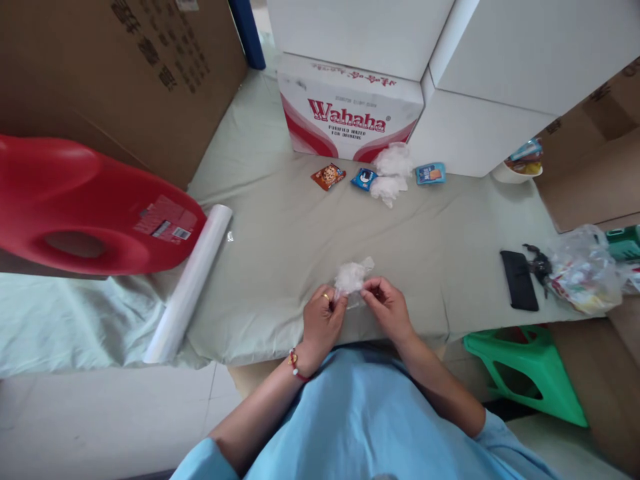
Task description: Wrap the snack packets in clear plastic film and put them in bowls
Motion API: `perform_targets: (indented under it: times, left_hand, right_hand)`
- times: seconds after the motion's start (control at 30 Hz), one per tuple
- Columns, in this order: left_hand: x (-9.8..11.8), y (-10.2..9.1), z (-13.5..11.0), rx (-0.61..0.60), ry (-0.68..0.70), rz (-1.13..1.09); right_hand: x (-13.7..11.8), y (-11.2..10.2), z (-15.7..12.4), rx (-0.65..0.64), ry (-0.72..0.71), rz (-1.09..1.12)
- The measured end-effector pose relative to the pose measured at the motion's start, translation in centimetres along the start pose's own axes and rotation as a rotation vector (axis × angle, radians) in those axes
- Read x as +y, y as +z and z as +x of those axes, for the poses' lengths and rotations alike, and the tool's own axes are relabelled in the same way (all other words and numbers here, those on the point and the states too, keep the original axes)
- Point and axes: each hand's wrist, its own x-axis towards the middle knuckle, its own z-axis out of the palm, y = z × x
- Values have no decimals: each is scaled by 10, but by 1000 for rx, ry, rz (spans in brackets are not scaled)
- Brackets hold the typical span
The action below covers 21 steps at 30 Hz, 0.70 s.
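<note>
Close to the table's near edge, a crumpled piece of clear plastic film (351,277) is pinched between my two hands. My left hand (324,316), with a ring and a red bracelet, grips its lower left side between thumb and fingers. On the right side, my right hand (389,306) pinches the film's edge with thumb and forefinger. Whether anything is wrapped inside the film, I cannot tell. Farther back lie two similar plastic bundles (393,160), beside a blue snack packet (364,179), a brown snack packet (329,176) and a light-blue packet (431,174).
A roll of plastic wrap (190,283) lies at left by a red jug (95,207). A Wahaha carton (350,110) and white boxes stand behind. At right are a black phone (519,280), a plastic bag (583,270) and a snack cup (517,175); a green stool (530,377) sits below.
</note>
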Motion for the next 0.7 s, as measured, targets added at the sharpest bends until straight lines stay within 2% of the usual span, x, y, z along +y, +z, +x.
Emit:
perform_targets:
  times: [0.1,0.17,0.23,0.37,0.43,0.5,0.6,0.7]
  left_hand:
    - [-6,-1,3,62,-156,-117]
    - [-8,-2,5,100,-253,-221]
    - [-8,-3,7,115,-276,-316]
    - [0,-7,13,67,-299,-497]
    - [2,-9,18,9,-340,-430]
    - [3,-9,20,-52,-324,-290]
    - [2,-7,18,-57,-218,-174]
    - [1,-2,10,-43,-115,-105]
  right_hand:
    - [6,-5,1,78,-10,-19]
    - [7,-9,-1,78,-39,-48]
    - [8,-10,-5,54,-106,-110]
    - [8,-13,-10,20,-276,-263]
    - [8,-16,-10,0,-323,-293]
    - [8,-20,-9,-46,-334,-301]
    - [5,-23,-8,-122,-340,-314]
    - [0,-19,-5,-73,-375,-396]
